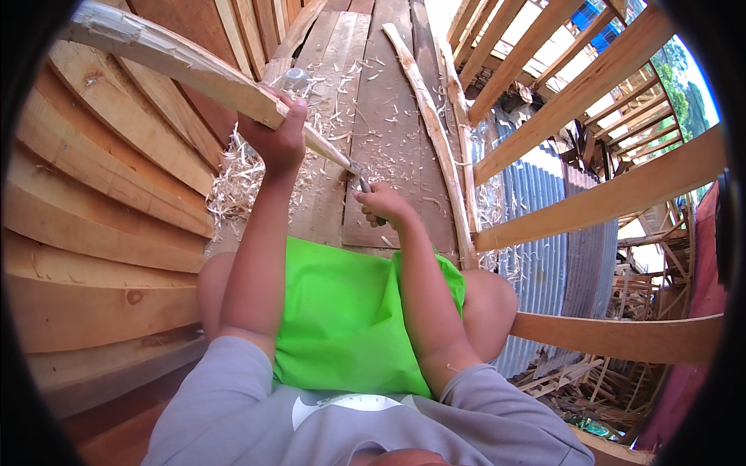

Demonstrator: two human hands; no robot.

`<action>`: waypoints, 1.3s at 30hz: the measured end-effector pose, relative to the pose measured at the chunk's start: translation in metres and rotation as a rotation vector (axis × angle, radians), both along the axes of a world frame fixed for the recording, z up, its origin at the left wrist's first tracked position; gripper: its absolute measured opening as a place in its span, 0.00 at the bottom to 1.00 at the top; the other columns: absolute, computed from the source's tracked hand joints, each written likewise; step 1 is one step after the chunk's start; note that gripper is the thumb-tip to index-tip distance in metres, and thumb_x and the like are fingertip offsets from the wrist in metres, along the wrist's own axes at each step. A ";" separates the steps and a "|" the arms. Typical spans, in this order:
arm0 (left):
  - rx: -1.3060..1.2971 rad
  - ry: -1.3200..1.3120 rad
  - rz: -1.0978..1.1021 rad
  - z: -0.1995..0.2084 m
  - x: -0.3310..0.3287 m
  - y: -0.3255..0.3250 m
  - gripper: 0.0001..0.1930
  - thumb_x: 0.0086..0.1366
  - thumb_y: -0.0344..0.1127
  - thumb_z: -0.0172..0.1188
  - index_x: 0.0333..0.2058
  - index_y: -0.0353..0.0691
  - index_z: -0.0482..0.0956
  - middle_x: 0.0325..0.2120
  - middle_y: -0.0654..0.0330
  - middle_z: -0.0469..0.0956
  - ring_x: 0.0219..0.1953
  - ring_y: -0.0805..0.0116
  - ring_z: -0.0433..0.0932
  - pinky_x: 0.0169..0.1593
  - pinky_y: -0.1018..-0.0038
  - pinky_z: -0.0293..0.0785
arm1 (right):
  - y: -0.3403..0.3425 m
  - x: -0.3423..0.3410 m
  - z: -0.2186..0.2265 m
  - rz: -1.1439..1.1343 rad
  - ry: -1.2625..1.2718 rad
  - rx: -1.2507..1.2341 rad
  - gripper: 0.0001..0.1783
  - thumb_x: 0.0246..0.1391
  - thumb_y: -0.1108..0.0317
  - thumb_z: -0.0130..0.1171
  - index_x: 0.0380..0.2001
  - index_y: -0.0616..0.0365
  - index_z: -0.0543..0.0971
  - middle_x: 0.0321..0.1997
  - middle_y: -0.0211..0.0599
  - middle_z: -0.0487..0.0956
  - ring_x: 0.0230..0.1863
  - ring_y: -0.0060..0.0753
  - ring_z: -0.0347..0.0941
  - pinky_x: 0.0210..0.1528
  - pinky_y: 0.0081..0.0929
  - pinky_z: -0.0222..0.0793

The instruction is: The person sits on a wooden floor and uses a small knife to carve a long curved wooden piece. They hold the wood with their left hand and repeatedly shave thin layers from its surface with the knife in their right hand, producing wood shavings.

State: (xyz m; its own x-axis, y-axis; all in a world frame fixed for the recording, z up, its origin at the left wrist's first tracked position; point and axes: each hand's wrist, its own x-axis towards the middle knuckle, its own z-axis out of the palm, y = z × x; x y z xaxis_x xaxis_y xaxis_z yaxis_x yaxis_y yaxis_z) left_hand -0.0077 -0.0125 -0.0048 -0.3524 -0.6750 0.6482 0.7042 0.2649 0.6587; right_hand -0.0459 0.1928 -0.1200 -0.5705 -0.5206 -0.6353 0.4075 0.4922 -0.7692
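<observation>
My left hand is closed around a long pale wooden pole, which slants from the upper left down toward the middle. The pole's surface looks whittled, and its narrow end lies close to my right hand. My right hand is a fist around the handle of a small knife. The blade touches or nearly touches the pole's narrow end; I cannot tell which. Across my lap lies a bright green cloth, beneath both forearms.
Curly wood shavings are heaped on the left and scattered over the plank floor. Another peeled pole lies along the right side. A slatted wooden railing stands right, with corrugated metal sheets beyond it. Board walling closes the left.
</observation>
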 end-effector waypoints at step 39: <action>-0.023 -0.014 0.048 -0.002 0.001 -0.002 0.15 0.48 0.20 0.64 0.33 0.37 0.69 0.23 0.62 0.74 0.26 0.72 0.75 0.34 0.74 0.73 | -0.054 0.013 -0.050 -0.157 0.142 -0.157 0.09 0.69 0.63 0.47 0.40 0.57 0.65 0.21 0.28 0.67 0.18 0.26 0.65 0.21 0.31 0.64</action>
